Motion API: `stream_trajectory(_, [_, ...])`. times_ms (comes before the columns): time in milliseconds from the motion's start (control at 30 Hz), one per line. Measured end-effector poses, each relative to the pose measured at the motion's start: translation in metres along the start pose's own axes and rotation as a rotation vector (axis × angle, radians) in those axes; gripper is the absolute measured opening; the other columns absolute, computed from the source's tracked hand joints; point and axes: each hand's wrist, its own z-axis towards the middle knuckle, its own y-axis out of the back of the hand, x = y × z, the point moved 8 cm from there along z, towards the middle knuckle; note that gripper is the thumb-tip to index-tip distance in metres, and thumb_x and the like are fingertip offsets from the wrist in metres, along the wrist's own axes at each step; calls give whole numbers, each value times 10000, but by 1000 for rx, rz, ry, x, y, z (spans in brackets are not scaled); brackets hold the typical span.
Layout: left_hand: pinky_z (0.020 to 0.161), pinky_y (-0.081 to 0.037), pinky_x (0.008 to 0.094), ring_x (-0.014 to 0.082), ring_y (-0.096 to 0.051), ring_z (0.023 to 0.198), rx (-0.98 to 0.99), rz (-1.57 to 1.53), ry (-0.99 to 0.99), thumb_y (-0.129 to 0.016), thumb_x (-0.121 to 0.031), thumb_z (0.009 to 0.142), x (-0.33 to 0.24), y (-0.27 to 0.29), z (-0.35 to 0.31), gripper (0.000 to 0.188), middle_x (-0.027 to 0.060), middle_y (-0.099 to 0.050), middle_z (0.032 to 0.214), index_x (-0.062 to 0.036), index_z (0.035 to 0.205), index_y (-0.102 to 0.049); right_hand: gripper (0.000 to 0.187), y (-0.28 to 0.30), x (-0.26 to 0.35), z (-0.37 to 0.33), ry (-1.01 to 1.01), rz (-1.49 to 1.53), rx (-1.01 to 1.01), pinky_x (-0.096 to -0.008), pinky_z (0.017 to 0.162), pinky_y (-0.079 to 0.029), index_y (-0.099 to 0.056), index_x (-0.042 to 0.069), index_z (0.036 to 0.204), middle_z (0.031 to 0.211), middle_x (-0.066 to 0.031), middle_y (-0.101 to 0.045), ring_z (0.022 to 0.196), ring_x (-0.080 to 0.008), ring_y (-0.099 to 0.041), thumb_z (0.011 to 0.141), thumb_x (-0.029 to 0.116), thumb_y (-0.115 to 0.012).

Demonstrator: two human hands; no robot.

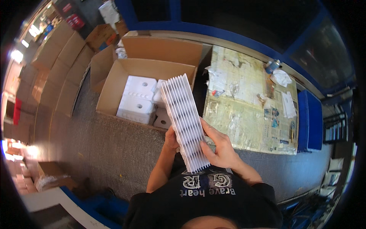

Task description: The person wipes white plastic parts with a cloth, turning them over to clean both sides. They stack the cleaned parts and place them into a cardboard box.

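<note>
In front of my chest I hold a long white finned block (183, 122), with many thin parallel fins along its face. It is tilted, its far end leaning left toward the carton. My left hand (172, 139) grips its left edge, the fingers partly hidden behind it. On the right edge lies my right hand (217, 147), its thumb against the fins and its other fingers along the side. Just beyond the block stands an open cardboard carton (162, 66). Inside it are several white moulded blocks (137, 107) with round holes, probably foam.
To the right is a worn, paper-covered table (244, 128) with a blue can (272, 66), a crumpled white bag (281, 78) and scraps. A blue bin (309, 120) stands beyond it. Stacked cartons (63, 72) line the left. At lower left is a white-edged surface (65, 202).
</note>
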Motion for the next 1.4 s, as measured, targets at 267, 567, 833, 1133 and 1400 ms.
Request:
stream_trajectory(267, [946,-518,396,244,-606,1117,-272,686,-322,-607,-276,882,-59,-62,-31,564,148,-589,1266,3,1354,-476,739,-25,14,29,-24,130,300,-382,1070,-401,-250,-25,1482,1509,-260,-304,1351,-388,-393,826,-7,-592])
stream_trajectory(567, [981,-501,451,265,-599,1150,-271,308,-260,-447,-348,954,-53,-25,-35,571,160,-574,1295,-5,1409,-412,464,-22,31,41,267,94,94,-452,1047,-423,-562,28,1187,1533,-269,-175,1407,-448,-275,753,-130,-608])
stream_trajectory(833, [982,-498,428,269,-603,1136,-245,205,-188,-426,-351,965,-51,-33,-12,575,186,-564,1296,28,1397,-411,311,-17,26,43,321,-10,154,-430,980,-476,-665,26,964,1517,-334,-161,1384,-497,-285,715,-145,-594])
stream_trajectory(1133, [994,-488,415,260,-604,1141,-121,204,-210,-465,-437,943,-60,-69,-6,676,185,-557,1316,33,1420,-371,155,-12,36,46,330,-95,143,-429,1029,-415,-662,-19,894,1501,-357,-220,1343,-488,-374,749,22,-628])
stream_trajectory(1400, [1000,-480,404,244,-589,1153,-12,123,-174,-611,-515,843,-53,-43,-5,814,154,-560,1310,1,1425,-368,217,-15,44,49,254,-113,105,-433,1013,-435,-637,1,920,1501,-348,-231,1355,-486,-353,715,25,-702])
